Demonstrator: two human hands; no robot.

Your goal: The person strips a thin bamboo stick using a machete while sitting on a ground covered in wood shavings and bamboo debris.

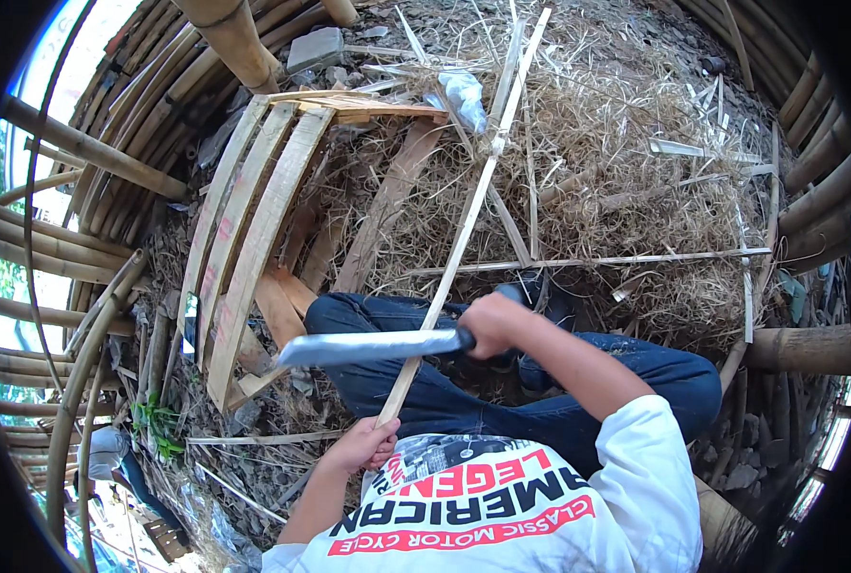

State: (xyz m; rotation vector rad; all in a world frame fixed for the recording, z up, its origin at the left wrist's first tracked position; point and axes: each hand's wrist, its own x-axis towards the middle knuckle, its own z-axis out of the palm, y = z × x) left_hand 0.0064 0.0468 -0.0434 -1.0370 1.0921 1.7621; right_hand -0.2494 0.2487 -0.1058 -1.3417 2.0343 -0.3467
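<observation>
Seated cross-legged in jeans, I grip the near end of a long pale bamboo strip with my left hand, its fingers wrapped round it. The strip slants up and to the right, away from me. My right hand is closed on the dark handle of a machete. Its broad grey blade points left and crosses over the strip above my lap. Whether the edge touches the strip, I cannot tell.
A slatted wooden crate lies at the left. Dry shavings cover the ground ahead, with loose strips among them. A crumpled clear plastic bag lies beyond. Bamboo poles enclose the space, and a person shows outside at lower left.
</observation>
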